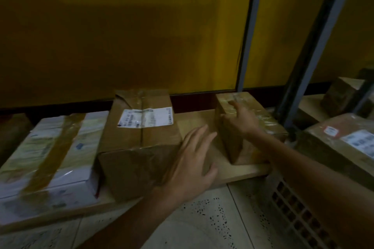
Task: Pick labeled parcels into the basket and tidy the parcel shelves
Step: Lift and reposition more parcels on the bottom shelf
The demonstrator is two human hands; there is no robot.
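Yellow wall (121, 26) fills the back of the view; grey uprights (251, 36) divide the bays

Low wooden shelf board (194, 116) runs along the floor (202, 224) and carries three parcels in this bay

Far left: white parcel (50, 147), flat, with a wide brown tape strip across the top. We cannot read any label on it

Middle: brown carton (137, 137), touching the white parcel, with its front corner overhanging the board edge. A white label (145, 117) is stuck on top under the tape

Next bay to the right: more parcels (344, 143), the nearest bearing labels

Lower right: a dark lattice thing (299, 214) on the floor, which we take to be the basket. We see nothing inside it from here

Right end of the board: small taped box (234, 147), set apart from the carton with bare board between them

Right hand (240, 119) lies on the small box, fingers over its top and thumb wrapped onto the left face, so grasping it

Left hand (194, 159) has its fingers spread and released, holding nothing. It is at the carton's right side; blur hides whether it touches

Our judgement: little of the task shows as done. All three parcels sit on the shelf, the labelled carton is unpicked, and the row is uneven. The small box looks to be the step in hand, whether for lifting or straightening we cannot say
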